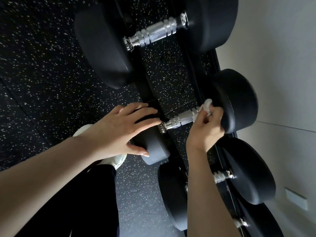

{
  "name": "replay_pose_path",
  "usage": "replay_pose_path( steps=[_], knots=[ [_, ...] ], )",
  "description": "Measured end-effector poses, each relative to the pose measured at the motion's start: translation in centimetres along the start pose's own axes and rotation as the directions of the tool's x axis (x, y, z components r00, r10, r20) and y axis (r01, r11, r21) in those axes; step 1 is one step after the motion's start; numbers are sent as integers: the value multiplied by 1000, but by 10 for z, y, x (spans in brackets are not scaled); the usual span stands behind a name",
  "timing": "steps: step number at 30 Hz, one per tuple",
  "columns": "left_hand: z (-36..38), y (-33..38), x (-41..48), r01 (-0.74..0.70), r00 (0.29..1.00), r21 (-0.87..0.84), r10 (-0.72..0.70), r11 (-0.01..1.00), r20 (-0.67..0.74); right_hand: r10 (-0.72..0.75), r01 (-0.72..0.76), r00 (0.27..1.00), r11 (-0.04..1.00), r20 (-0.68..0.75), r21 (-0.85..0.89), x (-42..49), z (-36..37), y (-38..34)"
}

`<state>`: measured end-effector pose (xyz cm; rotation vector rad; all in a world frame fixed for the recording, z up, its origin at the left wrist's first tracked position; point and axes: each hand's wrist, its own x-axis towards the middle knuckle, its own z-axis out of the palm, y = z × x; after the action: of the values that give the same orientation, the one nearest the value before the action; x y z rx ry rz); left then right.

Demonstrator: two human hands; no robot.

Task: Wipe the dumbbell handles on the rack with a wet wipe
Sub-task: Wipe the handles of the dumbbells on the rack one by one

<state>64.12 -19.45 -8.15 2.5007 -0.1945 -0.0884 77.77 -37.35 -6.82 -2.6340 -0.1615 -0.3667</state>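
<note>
- The floor [42, 65] is black rubber matting flecked with white, and it shows between the rails under the middle dumbbell.
- A pale grey wall [282, 65], smooth and matt, runs along the far side of that dumbbell's right head.
- The rack [215, 59] is black metal, and its long rails carry the middle dumbbell crosswise.
- A larger dumbbell [153, 33] lies on the rack above the middle one. It has round matt black heads and a ridged, knurled chrome handle.
- Another dumbbell [248, 171] lies just below the middle one, and the right forearm hides most of its handle.
- The middle dumbbell [239, 103] has thick, rounded black heads and a bright handle [179, 119], knurled at the centre and ringed at the ends.
- A black trouser leg [77, 202] stands below and left of the middle dumbbell, ending in a white shoe [118, 159].
- The left hand [119, 130] lies palm down on the middle dumbbell's left head. Its fingers are straight and slightly spread, and its thumb lies along the head's lower rim.
- The right hand [206, 127] comes up from below with the wrist bent. Its fingers are curled and pinch the wipe at the handle's right end, hard by the right head.
- The wet wipe [206, 106] is white and crumpled, bunched on the handle, and part of it sticks out above the fingers.
- A small white wall plate [295, 198] sits low on the wall, well below the middle dumbbell.
</note>
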Motion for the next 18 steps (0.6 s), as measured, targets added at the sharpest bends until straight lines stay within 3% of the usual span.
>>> replay_pose_path(
  steps=[4, 7, 11, 18],
  knots=[
    [-1, 2, 0, -3, 1000, 12, 3, 1000, 12, 17, -17, 1000, 1000, -17, 4, -4, -3, 1],
    [-3, 3, -1, 4, 999, 25, -5, 1000, 47, 102, -99, 995, 987, -19, 124, -8, -6, -4],
    [-21, 9, 4, -18, 994, 93, 8, 996, 106, 217, -237, 971, 922, 99, 307, -12, -25, -22],
    [-97, 11, 23, -13, 998, 209, -1, 978, 67, 238, -287, 954, 902, 184, 324, 10, -53, -59]
  ],
)
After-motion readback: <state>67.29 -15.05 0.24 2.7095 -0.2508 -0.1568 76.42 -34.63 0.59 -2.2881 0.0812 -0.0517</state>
